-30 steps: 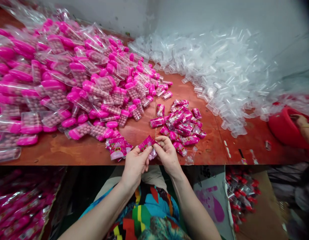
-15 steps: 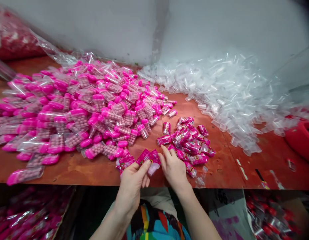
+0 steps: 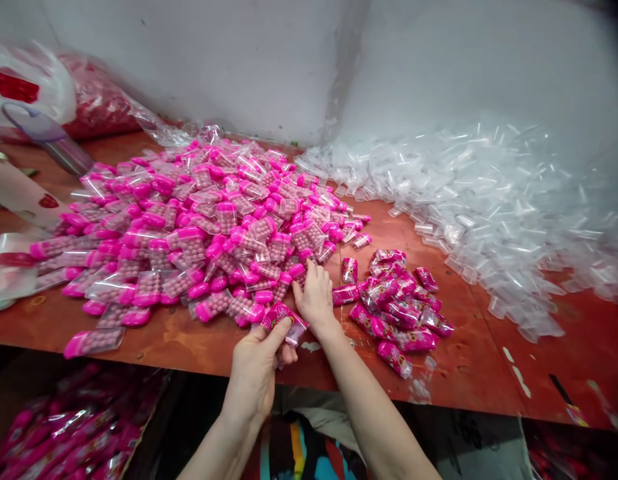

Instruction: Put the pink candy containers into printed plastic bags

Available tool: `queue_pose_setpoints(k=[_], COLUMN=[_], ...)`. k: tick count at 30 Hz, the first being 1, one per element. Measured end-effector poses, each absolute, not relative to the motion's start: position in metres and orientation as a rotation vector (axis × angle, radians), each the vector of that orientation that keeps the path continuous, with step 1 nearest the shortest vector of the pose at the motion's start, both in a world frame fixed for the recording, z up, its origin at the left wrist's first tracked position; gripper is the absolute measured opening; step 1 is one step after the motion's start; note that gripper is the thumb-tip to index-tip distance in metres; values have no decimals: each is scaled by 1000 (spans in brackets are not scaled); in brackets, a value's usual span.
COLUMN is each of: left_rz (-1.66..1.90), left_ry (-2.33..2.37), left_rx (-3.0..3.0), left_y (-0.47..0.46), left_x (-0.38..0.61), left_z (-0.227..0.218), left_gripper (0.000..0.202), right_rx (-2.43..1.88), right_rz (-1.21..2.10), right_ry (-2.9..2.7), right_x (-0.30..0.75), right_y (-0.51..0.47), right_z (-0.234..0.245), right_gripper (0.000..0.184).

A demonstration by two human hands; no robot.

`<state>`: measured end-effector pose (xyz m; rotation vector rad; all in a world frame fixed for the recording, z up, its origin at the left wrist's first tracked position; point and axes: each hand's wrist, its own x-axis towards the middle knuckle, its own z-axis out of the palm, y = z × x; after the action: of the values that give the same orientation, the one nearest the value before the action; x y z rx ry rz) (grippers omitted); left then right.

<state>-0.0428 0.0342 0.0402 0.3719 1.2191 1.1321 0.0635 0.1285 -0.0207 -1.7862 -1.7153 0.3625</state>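
Note:
Between the thumb and fingers of my left hand point(image 3: 259, 357) are pink printed wrappers point(image 3: 283, 317) with a clear film edge, close to the table's front edge. My right hand point(image 3: 316, 297) stretches to the right front side of a big heap of clear containers point(image 3: 189, 233) with bright pink caps and pale pink balls inside. Its thumb and fingers are apart, with the fingertips next to the capped containers; whether they touch one is hard to tell. Just right of that hand lies a small pile of wrapped containers point(image 3: 393, 297) in shiny pink printed film.
Empty clear containers point(image 3: 469, 200) form a wide heap at the back right against the wall. At the back left are a metal flask point(image 3: 63, 147) and a bag of red pieces point(image 3: 99, 97). Below the table's front edge, a box of pink packs point(image 3: 73, 427) shows on the left.
My right hand has left the wrappers and moved up toward the capped containers. The left hand keeps hold of the wrappers, now less fanned out. The view has turned left.

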Motion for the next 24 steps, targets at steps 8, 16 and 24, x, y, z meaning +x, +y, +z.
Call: queue_pose_setpoints(k=[8, 16, 24], left_rz=[1154, 985, 992], left_ry=[1091, 976, 967], left_rx=[246, 353, 320], left_y=[35, 18, 9], left_x=[-45, -12, 0], left_z=[39, 33, 29], left_gripper=[31, 22, 25], right_rx=[-1409, -1249, -1160], right_rz=[1148, 1396, 1405], right_ry=[-1115, -832, -640], right_x=[107, 109, 132], right_y=[57, 16, -8], right_z=[6, 22, 21], right_gripper=[16, 24, 21])
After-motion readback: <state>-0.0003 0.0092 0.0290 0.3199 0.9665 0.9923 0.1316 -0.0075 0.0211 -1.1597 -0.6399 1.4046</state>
